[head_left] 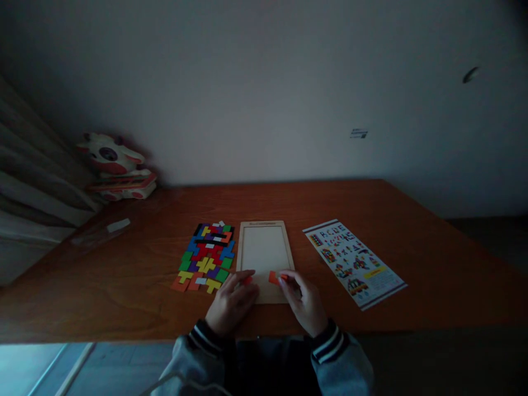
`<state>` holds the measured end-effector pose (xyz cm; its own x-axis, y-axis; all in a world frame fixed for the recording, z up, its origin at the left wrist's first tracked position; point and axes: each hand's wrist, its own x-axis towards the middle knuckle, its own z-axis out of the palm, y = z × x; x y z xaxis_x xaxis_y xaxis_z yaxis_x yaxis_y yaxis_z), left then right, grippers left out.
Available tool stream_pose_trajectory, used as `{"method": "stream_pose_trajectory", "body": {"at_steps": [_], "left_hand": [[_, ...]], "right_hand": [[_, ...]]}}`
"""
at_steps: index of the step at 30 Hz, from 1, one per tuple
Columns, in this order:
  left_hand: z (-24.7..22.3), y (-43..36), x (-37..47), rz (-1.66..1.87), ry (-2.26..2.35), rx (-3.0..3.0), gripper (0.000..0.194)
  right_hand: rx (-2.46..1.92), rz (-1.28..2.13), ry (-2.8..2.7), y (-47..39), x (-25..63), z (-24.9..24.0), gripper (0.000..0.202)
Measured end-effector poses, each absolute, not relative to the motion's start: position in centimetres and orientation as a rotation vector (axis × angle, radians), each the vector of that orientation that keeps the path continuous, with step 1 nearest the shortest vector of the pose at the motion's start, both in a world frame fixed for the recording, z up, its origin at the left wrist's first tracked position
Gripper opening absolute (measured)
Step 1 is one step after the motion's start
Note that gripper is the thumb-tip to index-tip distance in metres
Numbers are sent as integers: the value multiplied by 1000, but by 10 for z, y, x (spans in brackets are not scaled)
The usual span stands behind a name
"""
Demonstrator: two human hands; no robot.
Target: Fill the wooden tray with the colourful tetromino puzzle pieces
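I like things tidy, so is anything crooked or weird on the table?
The printed sheet lies slanted, while the wooden tray sits nearly straight. Small white patches interrupt the colored pieces; I can't tell what they are. Nothing looks spilled.

Through the head camera I see both sleeved arms enter from below and angle inward — left forearm (192, 363) and right forearm (344, 366) alike. My left hand (231, 305) shows its back, fingers curved rightward; my right hand (306, 304) faces it across a gap — thumb and fingertips pinched.
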<state>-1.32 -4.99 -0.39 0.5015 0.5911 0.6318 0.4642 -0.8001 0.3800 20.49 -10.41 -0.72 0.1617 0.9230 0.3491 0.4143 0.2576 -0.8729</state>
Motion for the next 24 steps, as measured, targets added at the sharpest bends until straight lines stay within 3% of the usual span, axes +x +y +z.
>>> {"method": "stream_pose_trajectory", "body": {"at_steps": [11, 16, 24], "left_hand": [[-5, -55, -17, 1167, 984, 2479, 16], [-3, -54, -18, 1163, 1020, 2437, 8], [7, -53, -18, 1181, 1080, 2367, 10]], "right_hand": [[-1302, 570, -1441, -104, 206, -10, 27], [-1341, 549, -1410, -104, 205, -12, 35], [-1384, 512, -1435, -103, 206, -16, 29]]}}
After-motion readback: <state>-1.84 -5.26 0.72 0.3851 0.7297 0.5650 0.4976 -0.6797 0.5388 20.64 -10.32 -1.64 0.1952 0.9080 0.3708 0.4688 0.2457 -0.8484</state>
